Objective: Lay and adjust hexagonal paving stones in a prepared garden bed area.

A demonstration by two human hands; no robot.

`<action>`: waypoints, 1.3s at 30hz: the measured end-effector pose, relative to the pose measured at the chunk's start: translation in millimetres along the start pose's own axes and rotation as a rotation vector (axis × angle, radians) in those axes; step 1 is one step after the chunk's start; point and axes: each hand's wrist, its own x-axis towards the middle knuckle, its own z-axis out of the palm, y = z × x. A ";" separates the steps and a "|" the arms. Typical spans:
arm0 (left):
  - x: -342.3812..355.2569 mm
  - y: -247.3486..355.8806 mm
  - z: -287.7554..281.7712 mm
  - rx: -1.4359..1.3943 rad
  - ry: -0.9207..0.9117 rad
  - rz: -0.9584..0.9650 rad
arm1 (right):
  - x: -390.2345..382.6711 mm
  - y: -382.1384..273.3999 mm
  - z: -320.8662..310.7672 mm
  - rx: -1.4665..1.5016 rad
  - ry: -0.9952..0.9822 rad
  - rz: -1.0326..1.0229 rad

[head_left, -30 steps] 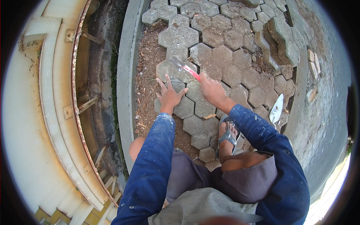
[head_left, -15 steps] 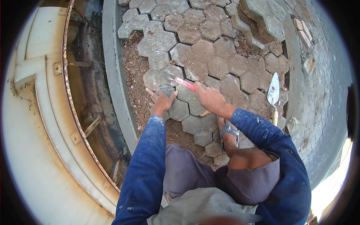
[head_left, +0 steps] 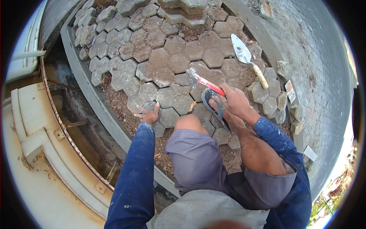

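Observation:
My right hand point(head_left: 235, 102) is closed round the red handle of a hammer point(head_left: 207, 84), whose head points left above the pavers. My left hand point(head_left: 151, 114) rests on the hexagonal pavers point(head_left: 167, 116) at the left border of the paved patch, fingers spread and nothing held. Beyond my right hand a trowel point(head_left: 242, 49) with a pale handle lies on the paving. My sandalled foot point(head_left: 216, 105) stands on the blocks beside the hammer.
Stacked pavers point(head_left: 187, 15) rise at the far side. A concrete kerb point(head_left: 95, 101) runs along the left, with a sunken channel point(head_left: 82, 110) and a pale rusty structure point(head_left: 49, 160) beyond. Loose blocks point(head_left: 267, 91) and stone pieces point(head_left: 296, 112) sit at right.
The view has shifted and turned, so the paving and trowel appear elsewhere. The hammer has moved right, away from my left hand, which stays spread on the pavers.

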 end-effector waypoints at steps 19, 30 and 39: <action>57.0 -11.8 9.3 -0.037 0.170 0.033 | -356.6 29.0 27.3 0.386 0.510 0.885; 126.7 -16.2 -23.0 -0.001 -0.181 0.123 | -490.0 122.2 227.6 0.295 0.988 1.711; -16.4 68.1 64.7 -0.062 0.812 0.524 | -575.8 191.1 259.3 0.871 1.403 1.480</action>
